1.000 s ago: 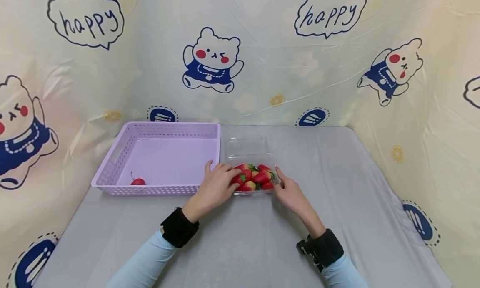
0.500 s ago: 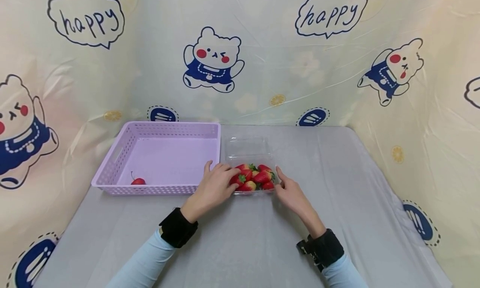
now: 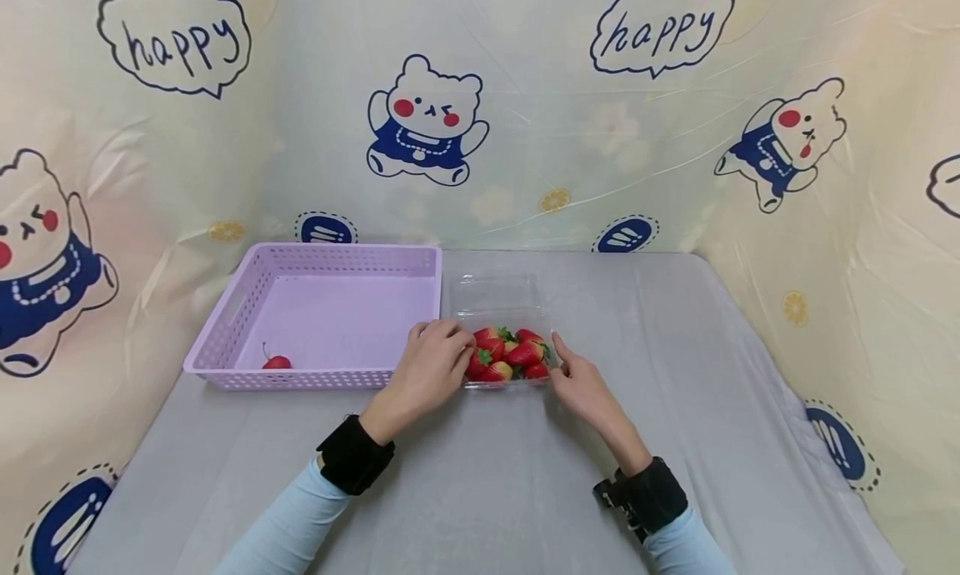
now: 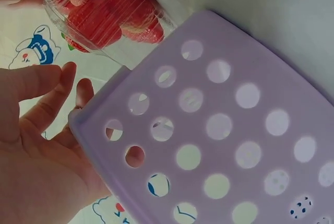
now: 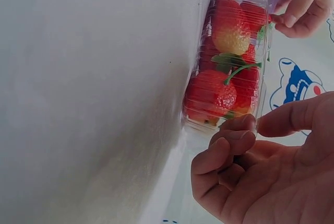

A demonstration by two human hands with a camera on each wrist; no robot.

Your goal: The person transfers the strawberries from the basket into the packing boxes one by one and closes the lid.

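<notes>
A clear plastic box [image 3: 506,384] full of strawberries [image 3: 525,353] stands mid-table, its transparent lid [image 3: 495,292] folded back behind it. My right hand [image 3: 585,389] grips the right end of the box; in the right wrist view the thumb lies at the rim with the other fingers curled below. At the left end is my left hand [image 3: 429,365], fingertips right at the box edge and strawberries. The left wrist view shows that hand [image 4: 47,156] beside the basket corner, fingers loosely bent, nothing visible held. The hand hides the box's left end in the head view.
A lilac perforated basket [image 3: 337,380] stands left of the box, close against it, with one red cherry [image 3: 277,362] near its front wall. Grey cloth [image 3: 660,325] covers the table. A patterned curtain [image 3: 525,142] rises behind and at both sides.
My left hand has drawn its fingers back left from over the strawberries to the box's edge, and its raised finger has come down. The right hand and box have stayed put.
</notes>
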